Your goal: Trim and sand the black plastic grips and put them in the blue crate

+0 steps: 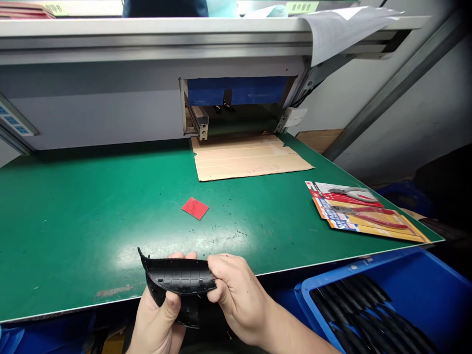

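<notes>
A black curved plastic part with a ribbed inner face is held between both hands, just off the table's front edge. My left hand grips it from below, thumb pressed on its lower rim and fingertips showing behind the top edge. With thumb and fingers, my right hand pinches its right end. What lies under those right fingers is hidden. Another black section hangs below the ribbed face; whether it is the same piece I cannot tell.
A red card lies on the green table among dark scraps. Cardboard sits before a wall opening. Packaged pliers lie at the right edge. A blue bin beside the table holds several black parts.
</notes>
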The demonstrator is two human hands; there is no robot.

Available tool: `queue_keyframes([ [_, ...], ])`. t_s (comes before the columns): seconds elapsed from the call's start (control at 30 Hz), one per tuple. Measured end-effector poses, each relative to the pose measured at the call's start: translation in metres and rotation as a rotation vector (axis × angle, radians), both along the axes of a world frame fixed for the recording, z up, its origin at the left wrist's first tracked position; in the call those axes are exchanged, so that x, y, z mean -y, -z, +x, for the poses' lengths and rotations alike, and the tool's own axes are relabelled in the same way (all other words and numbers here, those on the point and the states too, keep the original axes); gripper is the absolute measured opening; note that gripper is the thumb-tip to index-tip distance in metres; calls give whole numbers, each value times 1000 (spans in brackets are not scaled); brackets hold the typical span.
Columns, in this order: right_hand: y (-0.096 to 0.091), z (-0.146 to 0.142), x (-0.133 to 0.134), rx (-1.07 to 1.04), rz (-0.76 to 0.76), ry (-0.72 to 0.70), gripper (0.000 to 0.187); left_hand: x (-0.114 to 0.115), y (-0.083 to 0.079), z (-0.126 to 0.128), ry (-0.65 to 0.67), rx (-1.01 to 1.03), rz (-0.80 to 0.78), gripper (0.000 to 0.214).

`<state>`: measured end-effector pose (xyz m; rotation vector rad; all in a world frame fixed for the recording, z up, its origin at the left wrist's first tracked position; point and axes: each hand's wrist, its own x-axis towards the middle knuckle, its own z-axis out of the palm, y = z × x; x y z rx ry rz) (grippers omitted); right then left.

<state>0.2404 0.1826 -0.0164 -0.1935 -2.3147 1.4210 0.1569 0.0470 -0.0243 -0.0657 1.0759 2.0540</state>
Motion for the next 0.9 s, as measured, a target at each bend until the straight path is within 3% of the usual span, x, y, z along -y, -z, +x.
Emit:
queue_keyframes([
  [0.07,-4,4,-8,61,-121,-197,62,0,-1,-1,-10,-7,-6,54],
  [0.13,-6,8,-15,82,-246,-304,61,-1,-2,-2,-21,-10,-14,56],
  [0.17,-6,10,-18,61,-287,-284,61,-1,-2,-2,-25,-11,-21,57],
  [0.23,-5,12,-19,-41,-279,-107,58,-2,-2,-2,-26,-15,-34,58],
  [0.33,-1,12,-15,-217,-1,116,39,-5,0,0,-4,-4,-26,61],
  [0.43,2,10,-8,-246,222,95,10,-8,3,0,32,35,25,64],
  [0.63,7,10,5,-135,31,170,1,-14,9,-13,50,234,199,44],
  [0.8,2,9,11,93,106,101,22,-16,9,-15,40,322,242,33],
  [0.9,-4,10,10,147,133,44,19,-20,7,-8,67,289,231,26],
])
